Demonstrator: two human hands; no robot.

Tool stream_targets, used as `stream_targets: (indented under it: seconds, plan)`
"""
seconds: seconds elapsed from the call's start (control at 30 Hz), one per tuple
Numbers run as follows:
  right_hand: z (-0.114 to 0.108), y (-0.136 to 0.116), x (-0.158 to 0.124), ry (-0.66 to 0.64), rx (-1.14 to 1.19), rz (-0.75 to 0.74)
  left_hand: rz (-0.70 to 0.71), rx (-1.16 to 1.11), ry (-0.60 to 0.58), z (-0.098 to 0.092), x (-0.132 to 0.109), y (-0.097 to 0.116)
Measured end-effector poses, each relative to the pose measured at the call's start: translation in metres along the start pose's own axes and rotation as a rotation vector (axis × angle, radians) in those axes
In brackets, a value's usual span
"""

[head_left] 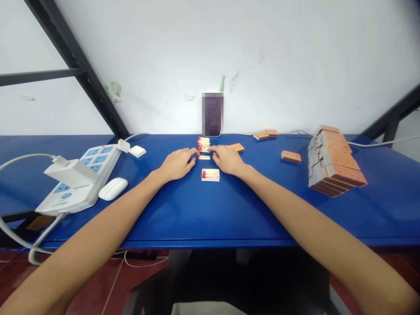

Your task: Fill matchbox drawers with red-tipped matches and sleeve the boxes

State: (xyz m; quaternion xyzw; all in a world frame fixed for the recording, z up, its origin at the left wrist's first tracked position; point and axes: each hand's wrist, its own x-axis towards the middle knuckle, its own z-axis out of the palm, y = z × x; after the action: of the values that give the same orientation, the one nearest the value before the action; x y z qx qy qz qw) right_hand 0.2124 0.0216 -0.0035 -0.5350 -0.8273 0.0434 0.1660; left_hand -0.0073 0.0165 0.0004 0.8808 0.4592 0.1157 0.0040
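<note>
A pile of red-tipped matches (204, 142) lies in the middle of the blue table, with a small row of matches (205, 157) just nearer to me. My left hand (178, 164) rests at the left of them, thumb and index finger apart, the index fingertip by the red heads. From the other side, my right hand (228, 158) reaches its index finger to the plain ends of the pile; its thumb is apart too. Neither hand grasps anything that I can see. Nearer to me, between my wrists, sits an open white matchbox tray (210, 175) holding several matches.
An orange matchbox cover (237, 148) lies behind my right hand. Further right are a loose matchbox (291, 156) and a tall stack of matchboxes (337, 159). A dark phone (213, 114) leans on the wall. Left stand a power strip (78, 183) and a white case (113, 189).
</note>
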Motion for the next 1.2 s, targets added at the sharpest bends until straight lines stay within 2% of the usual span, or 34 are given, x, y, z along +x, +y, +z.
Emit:
stream_targets:
  seconds: [0.47, 0.97, 1.2]
  plan:
    - [0.0005, 0.0007, -0.0018, 0.002, 0.001, -0.035, -0.094, 0.132, -0.127, -0.0004, 0.0048, 0.0043]
    - [-0.0004, 0.0018, -0.0018, 0.003, 0.019, -0.050, -0.070, 0.008, -0.077, 0.0007, 0.0037, -0.0021]
    - [0.0011, 0.0016, -0.0006, -0.007, 0.001, -0.031, -0.104, 0.070, -0.086, 0.0005, 0.0058, 0.0032]
